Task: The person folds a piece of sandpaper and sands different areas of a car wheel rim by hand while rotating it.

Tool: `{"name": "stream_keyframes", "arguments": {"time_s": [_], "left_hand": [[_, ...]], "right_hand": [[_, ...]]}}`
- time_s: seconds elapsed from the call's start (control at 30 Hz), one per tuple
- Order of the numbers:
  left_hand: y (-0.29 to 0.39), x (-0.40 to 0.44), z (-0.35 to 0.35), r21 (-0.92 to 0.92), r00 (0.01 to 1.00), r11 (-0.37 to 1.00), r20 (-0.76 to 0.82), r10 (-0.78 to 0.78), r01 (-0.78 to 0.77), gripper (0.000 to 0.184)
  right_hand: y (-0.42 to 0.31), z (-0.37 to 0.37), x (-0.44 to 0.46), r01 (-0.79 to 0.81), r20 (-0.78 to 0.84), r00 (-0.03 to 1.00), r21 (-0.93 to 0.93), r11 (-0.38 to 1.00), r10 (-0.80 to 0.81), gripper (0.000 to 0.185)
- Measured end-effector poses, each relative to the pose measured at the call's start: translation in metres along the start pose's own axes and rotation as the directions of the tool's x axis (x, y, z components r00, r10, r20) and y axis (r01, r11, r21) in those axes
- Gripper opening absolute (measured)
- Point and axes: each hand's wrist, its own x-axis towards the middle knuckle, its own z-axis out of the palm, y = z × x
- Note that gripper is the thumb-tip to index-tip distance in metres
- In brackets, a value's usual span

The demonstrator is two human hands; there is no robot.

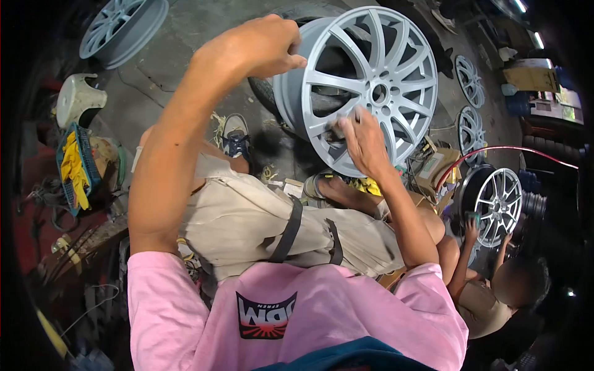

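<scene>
A silver-grey multi-spoke car wheel rim (378, 52) stands tilted in front of me, its spoked face towards me. My left hand (263, 46) is beside the rim's barrel at its left edge, fingers curled and thumb pointing at the rim. Whatever those fingers hold, if anything, is hidden. Over the lower spokes, left of the hub, is my right hand (366, 141), its fingers bent and pressed together. Motion blurs the fingertips, and a small greyish thing at them is too smeared to name. A dark tire (265, 96) shows partly behind the rim.
A white stool (79, 99) and a teal basket (91, 176) with yellow gloves (74, 167) are at left. Another rim (120, 31) lies at upper left. On the right, a co-worker (495, 297) handles a spoked wheel (498, 207). A red hose (495, 148) crosses near a cardboard box (439, 166).
</scene>
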Motion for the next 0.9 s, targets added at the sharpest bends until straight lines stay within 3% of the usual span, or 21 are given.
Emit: {"name": "stream_keyframes", "arguments": {"time_s": [0.07,0.13,0.2,0.27,0.3,0.33,0.4,0.43,0.47,0.53,0.67,0.77,0.9], "left_hand": [[0.0,0.002,0.003,0.002,0.993,0.998,-0.102,0.065,-0.065,0.034],[0.006,0.004,0.007,-0.01,0.992,0.996,-0.092,0.082,-0.083,0.033],[0.004,0.001,0.007,-0.03,0.993,0.996,-0.081,0.087,-0.09,0.033],[-0.003,-0.004,0.005,-0.064,0.991,0.994,-0.108,0.082,-0.089,0.034],[0.007,-0.009,-0.009,-0.076,1.0,0.997,-0.007,-0.013,0.013,0.037],[0.007,-0.008,-0.008,-0.065,1.0,0.998,0.007,0.01,-0.009,0.037],[-0.002,-0.007,-0.01,-0.048,1.0,0.999,-0.013,0.0,-0.001,0.038],[-0.006,-0.005,-0.007,-0.041,1.0,0.999,-0.016,-0.014,0.013,0.037],[-0.002,-0.003,-0.007,-0.023,1.0,1.0,-0.008,0.002,-0.002,0.037],[0.005,-0.001,-0.01,-0.032,0.994,0.995,0.064,-0.087,0.089,0.037],[0.008,0.001,-0.01,-0.055,0.995,0.995,0.066,-0.078,0.081,0.037],[0.013,0.011,-0.009,-0.025,0.996,1.0,0.086,-0.002,0.004,0.036],[0.021,0.014,-0.01,-0.05,0.996,0.999,0.087,0.003,0.002,0.035]], "right_hand": [[0.013,0.026,0.01,-0.023,-0.057,0.998,0.01,1.0,0.024,0.036],[0.012,0.057,0.018,0.085,-0.211,0.972,-0.099,0.991,-0.104,0.036],[0.002,0.052,0.014,0.116,-0.183,0.973,-0.142,0.983,-0.141,0.037],[-0.007,0.024,0.009,-0.069,0.098,0.994,0.278,0.958,0.043,0.04],[-0.008,0.015,0.007,-0.212,0.172,0.975,0.511,0.833,0.143,0.044],[-0.005,0.017,0.006,-0.224,0.157,0.974,0.517,0.826,0.166,0.044],[-0.001,0.029,0.019,-0.161,-0.18,0.946,0.458,0.874,0.269,0.045],[-0.004,0.043,0.027,-0.262,-0.205,0.896,0.473,0.841,0.394,0.042],[-0.01,0.06,0.03,-0.264,-0.221,0.886,0.483,0.835,0.408,0.042],[-0.027,0.082,0.029,-0.272,-0.327,0.909,0.007,0.962,0.259,0.036],[-0.048,0.076,0.003,-0.308,-0.328,0.901,-0.017,0.951,0.286,0.03],[-0.047,0.097,0.03,-0.3,-0.491,0.812,0.115,0.947,0.317,0.026],[-0.048,0.096,0.042,-0.257,-0.543,0.795,0.104,0.961,0.271,0.025]]}}
